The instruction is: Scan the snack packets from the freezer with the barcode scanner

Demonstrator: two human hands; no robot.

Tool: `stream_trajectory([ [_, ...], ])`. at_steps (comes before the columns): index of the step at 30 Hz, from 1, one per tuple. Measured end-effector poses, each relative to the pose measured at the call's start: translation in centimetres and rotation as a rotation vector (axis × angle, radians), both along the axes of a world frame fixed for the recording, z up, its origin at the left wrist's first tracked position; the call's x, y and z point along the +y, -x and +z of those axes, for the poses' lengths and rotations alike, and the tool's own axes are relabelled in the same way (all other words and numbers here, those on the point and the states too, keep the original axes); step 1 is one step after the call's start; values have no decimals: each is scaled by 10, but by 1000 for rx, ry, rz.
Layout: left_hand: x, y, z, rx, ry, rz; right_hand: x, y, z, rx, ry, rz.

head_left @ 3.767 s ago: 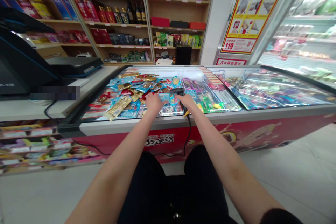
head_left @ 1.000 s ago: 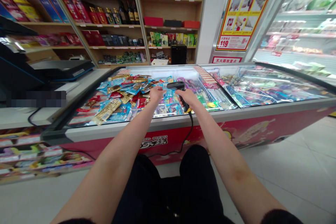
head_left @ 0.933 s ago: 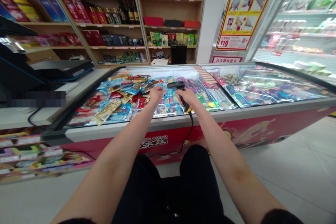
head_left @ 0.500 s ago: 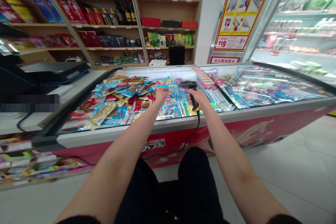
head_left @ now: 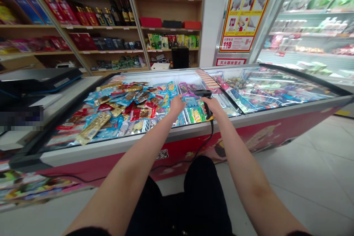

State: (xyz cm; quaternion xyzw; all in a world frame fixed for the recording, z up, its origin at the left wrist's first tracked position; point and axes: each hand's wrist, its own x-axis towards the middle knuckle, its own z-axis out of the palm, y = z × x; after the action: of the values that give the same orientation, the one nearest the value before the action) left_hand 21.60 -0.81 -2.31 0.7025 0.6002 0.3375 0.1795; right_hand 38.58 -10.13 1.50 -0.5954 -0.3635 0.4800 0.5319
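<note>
My right hand [head_left: 212, 106] is wrapped round the handle of a black barcode scanner [head_left: 204, 93], whose cord hangs down the freezer front. My left hand [head_left: 177, 104] is closed on the left edge of a light blue packet [head_left: 190, 101], which lies between the two hands, near the scanner head. Both hands are above the glass top of a chest freezer [head_left: 249, 116]. To the left of my left hand, a pile of blue, red and gold snack packets [head_left: 132, 97] covers the glass. A long gold packet [head_left: 93, 127] lies at its near left edge.
A counter [head_left: 59, 97] with a black device [head_left: 41, 79] adjoins the freezer at the left. Behind stand wooden shelves [head_left: 102, 27] with boxes and bottles. A red poster [head_left: 243, 14] hangs on the wall; a lit display fridge [head_left: 312, 33] is at the right.
The camera view has shifted, so the shelves and freezer appear further left. The light blue packet sits slightly lower and further right, nearer the scanner, and my left hand has moved right with it.
</note>
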Motion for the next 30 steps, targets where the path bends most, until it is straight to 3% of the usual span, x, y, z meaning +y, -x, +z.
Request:
stream_trajectory([
  [8, -19, 34, 10, 50, -37, 19, 4, 27, -7, -23, 39, 65],
  [23, -37, 167, 17, 178, -48, 278, -3, 117, -4, -106, 33, 270],
  [30, -51, 183, 30, 478, 117, 171, -3, 145, -6, -134, 32, 327],
])
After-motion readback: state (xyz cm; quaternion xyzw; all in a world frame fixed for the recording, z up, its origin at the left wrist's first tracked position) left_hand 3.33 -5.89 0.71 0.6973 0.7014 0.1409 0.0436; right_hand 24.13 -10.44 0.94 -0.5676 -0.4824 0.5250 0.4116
